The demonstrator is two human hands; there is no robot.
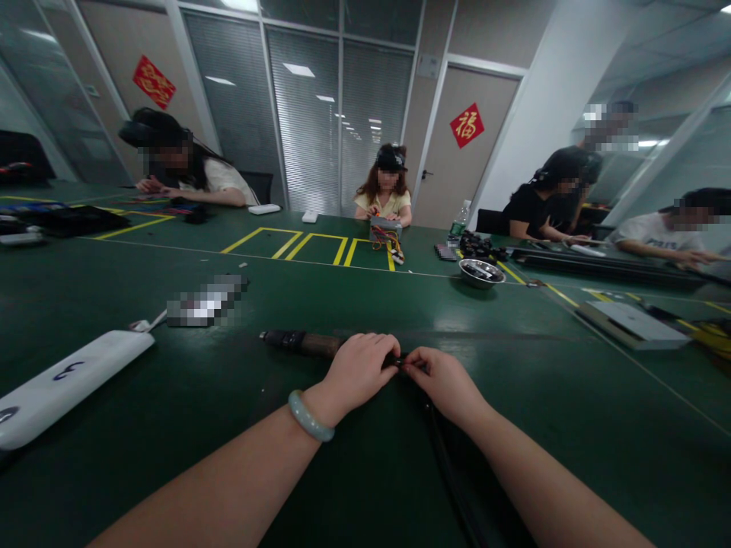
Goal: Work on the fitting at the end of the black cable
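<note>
A dark rod-shaped tool (pixel 317 345) with a brownish body and a narrow metal tip lies across the green table, its tip pointing left. My left hand (pixel 359 373), with a pale green bangle at the wrist, is closed around its right end. Close beside it, my right hand (pixel 442 380) is closed with fingertips pinched at a small dark shiny part, too hidden to name. A black hose or cable (pixel 445 464) runs from below my right hand toward me. My fingers cover the spot between tool and hose.
A white power strip (pixel 74 384) lies at left, near a blurred-out object (pixel 209 301). Farther off are a metal bowl (pixel 483 272), a plastic bottle (pixel 459 219), a flat grey-white box (pixel 633 326) and long black bars (pixel 605 266). Several people work around the table.
</note>
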